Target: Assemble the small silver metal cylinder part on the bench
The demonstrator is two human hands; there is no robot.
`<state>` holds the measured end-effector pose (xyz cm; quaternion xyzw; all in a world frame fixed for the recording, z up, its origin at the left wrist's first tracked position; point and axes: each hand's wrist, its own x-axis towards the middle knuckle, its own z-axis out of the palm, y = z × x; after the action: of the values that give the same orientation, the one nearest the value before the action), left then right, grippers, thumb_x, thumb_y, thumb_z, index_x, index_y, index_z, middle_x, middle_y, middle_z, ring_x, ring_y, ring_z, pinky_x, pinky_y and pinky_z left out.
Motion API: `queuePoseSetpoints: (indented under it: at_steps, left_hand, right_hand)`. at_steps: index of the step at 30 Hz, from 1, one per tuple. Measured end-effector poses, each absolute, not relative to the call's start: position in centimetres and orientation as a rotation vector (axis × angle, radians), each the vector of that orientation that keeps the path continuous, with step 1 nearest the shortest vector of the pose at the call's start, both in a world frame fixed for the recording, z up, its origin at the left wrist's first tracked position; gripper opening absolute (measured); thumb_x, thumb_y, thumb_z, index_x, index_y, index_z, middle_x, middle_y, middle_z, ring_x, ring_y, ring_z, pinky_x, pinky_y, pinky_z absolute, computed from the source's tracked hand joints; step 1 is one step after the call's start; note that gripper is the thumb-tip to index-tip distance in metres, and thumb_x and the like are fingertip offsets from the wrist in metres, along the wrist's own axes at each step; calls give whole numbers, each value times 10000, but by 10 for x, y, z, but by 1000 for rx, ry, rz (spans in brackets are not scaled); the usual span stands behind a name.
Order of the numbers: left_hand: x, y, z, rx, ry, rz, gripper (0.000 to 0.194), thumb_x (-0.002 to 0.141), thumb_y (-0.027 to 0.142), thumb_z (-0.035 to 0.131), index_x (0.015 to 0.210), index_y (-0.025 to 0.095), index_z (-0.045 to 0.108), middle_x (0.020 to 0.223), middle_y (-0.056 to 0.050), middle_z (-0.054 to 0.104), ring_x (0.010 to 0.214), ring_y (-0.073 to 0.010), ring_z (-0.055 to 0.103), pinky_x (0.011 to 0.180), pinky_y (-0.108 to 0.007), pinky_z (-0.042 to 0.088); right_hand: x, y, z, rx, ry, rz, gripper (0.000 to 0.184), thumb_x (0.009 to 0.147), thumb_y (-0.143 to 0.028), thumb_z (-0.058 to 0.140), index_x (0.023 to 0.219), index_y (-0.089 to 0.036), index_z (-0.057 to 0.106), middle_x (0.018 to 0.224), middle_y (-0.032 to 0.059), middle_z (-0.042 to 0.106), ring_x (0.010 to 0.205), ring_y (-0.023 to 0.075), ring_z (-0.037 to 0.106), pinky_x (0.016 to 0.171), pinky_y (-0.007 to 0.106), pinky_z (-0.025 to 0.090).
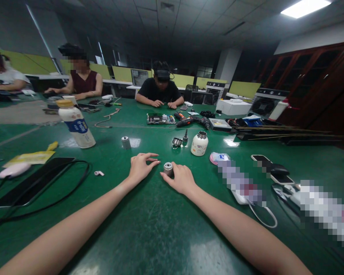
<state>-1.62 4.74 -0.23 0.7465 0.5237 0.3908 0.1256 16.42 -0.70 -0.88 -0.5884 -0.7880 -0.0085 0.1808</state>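
A small metal cylinder (pixel 168 167), with a round top face that has holes in it, stands upright on the green table (pixel 149 229). My right hand (pixel 182 177) is closed around its right side, thumb in front. Just left of it, my left hand (pixel 143 166) hovers low with fingers apart and nothing between them. A second metal cylinder (pixel 126 143) stands farther back on the left. Behind my hands are a steel cup-like lid (pixel 176 143), a dark pointed fitting (pixel 185 137) and an uncapped white bottle (pixel 200 144).
On the left are a drink bottle (pixel 78 128), a black tablet (pixel 34 179) with a cable, and a pink earbud (pixel 99 173). At right lie a phone (pixel 271 168) and a mouse (pixel 280 169). A circuit board (pixel 160 119) and power drills (pixel 189 120) lie toward a person opposite.
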Motion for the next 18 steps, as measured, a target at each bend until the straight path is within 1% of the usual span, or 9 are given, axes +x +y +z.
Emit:
queuePoseSetpoints:
  at_steps: [5,8,12,15,18]
  left_hand:
    - [3,32,11,1950,1281,1404,309,755,432,699,951,193,678,921,-64,745,870,-231,708,895,-370,503]
    - [14,22,13,1983,1123,1338,291,753,405,709,946,188,687,981,-76,726,874,-221,710,888,-350,527]
    - [17,17,13,2032,1110,1250,283,763,397,705,970,204,697,1000,-76,725,904,-230,706,897,-361,532]
    - [16,18,13,2039,1146,1242,291,760,404,707,977,211,695,988,-72,733,914,-243,703,884,-376,534]
    - [17,20,11,2028,1147,1283,282,739,400,723,945,208,700,949,-66,739,873,-240,706,852,-375,536]
  right_hand:
    - [164,-7,-8,-1656,-2231,-10,447,907,-562,446,1045,-156,569,941,111,704,894,246,661,780,326,433]
    - [164,-6,-8,-1648,-2242,2,442,909,-543,451,1058,-146,576,931,106,708,893,248,664,778,330,434]
    - [164,-5,-9,-1632,-2236,6,418,913,-514,453,1049,-142,589,928,98,712,887,243,669,780,332,435]
    - [164,-5,-10,-1626,-2233,14,415,909,-511,461,1054,-143,589,940,98,712,894,242,668,783,335,434]
    - [164,-5,-10,-1632,-2234,34,419,906,-518,465,1047,-144,591,950,102,711,904,240,666,787,332,433]
